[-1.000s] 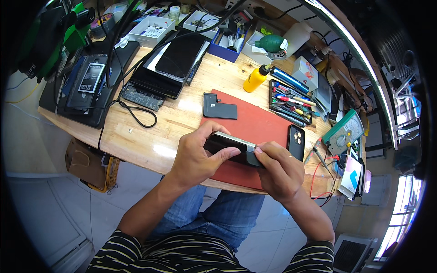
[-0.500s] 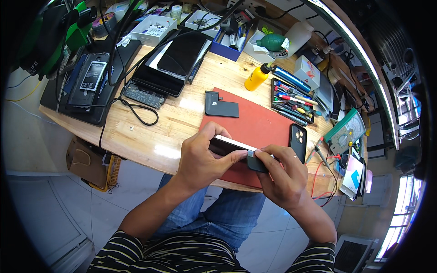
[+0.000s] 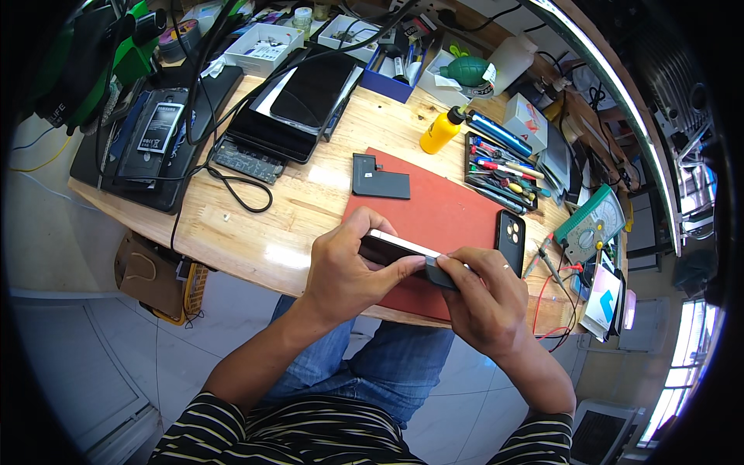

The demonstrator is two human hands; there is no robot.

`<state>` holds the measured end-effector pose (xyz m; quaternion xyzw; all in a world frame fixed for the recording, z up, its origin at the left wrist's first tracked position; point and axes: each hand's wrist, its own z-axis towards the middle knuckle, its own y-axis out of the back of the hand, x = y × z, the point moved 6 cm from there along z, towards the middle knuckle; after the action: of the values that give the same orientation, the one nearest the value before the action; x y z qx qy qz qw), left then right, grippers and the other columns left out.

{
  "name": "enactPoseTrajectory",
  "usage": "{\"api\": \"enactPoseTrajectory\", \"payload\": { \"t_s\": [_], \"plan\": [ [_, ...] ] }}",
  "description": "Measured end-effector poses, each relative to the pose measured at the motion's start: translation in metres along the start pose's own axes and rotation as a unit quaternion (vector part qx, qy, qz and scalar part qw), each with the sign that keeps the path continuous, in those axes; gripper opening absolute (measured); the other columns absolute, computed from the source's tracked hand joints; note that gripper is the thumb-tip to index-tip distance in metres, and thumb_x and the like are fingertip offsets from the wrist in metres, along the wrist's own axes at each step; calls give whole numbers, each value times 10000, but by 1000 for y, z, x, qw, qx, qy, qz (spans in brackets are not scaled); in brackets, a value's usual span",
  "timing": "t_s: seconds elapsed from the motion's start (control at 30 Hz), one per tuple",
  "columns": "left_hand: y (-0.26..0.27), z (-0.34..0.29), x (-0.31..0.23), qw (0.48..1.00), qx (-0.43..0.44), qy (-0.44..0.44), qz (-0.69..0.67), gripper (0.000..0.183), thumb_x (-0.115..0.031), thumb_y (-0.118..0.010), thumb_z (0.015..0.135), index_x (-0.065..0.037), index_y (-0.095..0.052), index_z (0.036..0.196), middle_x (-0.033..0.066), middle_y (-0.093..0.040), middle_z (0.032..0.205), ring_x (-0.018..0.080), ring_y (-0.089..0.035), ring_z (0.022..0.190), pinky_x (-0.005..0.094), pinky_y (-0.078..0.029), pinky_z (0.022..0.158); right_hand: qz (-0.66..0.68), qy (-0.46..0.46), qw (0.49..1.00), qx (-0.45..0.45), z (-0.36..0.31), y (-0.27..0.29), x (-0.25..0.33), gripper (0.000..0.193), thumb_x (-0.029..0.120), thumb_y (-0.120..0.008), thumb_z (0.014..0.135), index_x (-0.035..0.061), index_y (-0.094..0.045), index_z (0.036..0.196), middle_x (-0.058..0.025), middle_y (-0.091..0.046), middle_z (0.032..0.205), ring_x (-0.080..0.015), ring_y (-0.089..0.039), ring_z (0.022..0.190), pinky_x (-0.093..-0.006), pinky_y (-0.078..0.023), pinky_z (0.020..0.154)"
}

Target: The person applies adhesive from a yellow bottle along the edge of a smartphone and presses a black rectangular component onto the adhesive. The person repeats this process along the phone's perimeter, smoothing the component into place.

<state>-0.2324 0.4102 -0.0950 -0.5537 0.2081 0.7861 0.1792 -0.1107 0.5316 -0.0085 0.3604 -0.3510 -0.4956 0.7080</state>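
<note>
My left hand (image 3: 335,267) is closed round a smartphone (image 3: 397,242), held tilted on edge above the red mat (image 3: 434,194), its pale side frame upward. My left thumb lies along its dark face. Pinched in my right hand (image 3: 488,298) is a dark grey flat piece (image 3: 440,274) with a rounded end, against the phone's right end; its exact kind I cannot make out. My right fingertips touch the phone's edge there. On the mat beyond lies an L-shaped black phone battery (image 3: 380,180). A black phone case (image 3: 510,239) rests at the mat's right side.
A yellow bottle (image 3: 442,131) stands behind the mat, beside a tray of pens and tools (image 3: 504,172). At right is a green multimeter (image 3: 591,221) with red and black leads. Stacked tablets and phones (image 3: 283,124) and a looped black cable (image 3: 246,203) occupy the left.
The dark grey piece has tilted slightly against the phone's end as my right fingers shifted. The whole view has moved a little; both grips stay the same.
</note>
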Motion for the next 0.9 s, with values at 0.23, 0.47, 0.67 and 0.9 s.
{"api": "enactPoseTrajectory", "payload": {
  "t_s": [0.23,0.47,0.67,0.9],
  "plan": [
    [0,-1,0,1000,4,-4,-3,441,-209,-972,756,-40,-618,958,129,-738,835,223,-788,792,322,-626,664,2,-2,1000,5,0,-1,-1,474,-25,-779,602,-62,-713,1071,-147,-668,1000,-290,-703,823,-371,-570,669],
    [0,0,0,1000,6,-2,-7,440,-208,-972,755,-41,-615,952,125,-738,829,219,-789,783,319,-629,658,2,4,1000,5,0,1,0,468,-26,-782,607,-61,-711,1069,-144,-668,991,-289,-700,817,-367,-565,659],
    [0,0,-2,1000,10,0,-10,434,-199,-966,764,-37,-611,953,119,-739,826,203,-788,769,306,-635,645,9,4,1000,7,1,1,0,460,-21,-790,619,-59,-708,1071,-142,-666,987,-285,-695,805,-368,-559,652],
    [-1,0,-4,999,26,-4,-18,415,-161,-947,790,-22,-601,972,108,-746,841,180,-790,788,283,-654,667,12,4,1000,10,2,1,0,456,-20,-796,632,-56,-707,1078,-141,-665,984,-285,-692,800,-369,-556,650]
  ]
}}
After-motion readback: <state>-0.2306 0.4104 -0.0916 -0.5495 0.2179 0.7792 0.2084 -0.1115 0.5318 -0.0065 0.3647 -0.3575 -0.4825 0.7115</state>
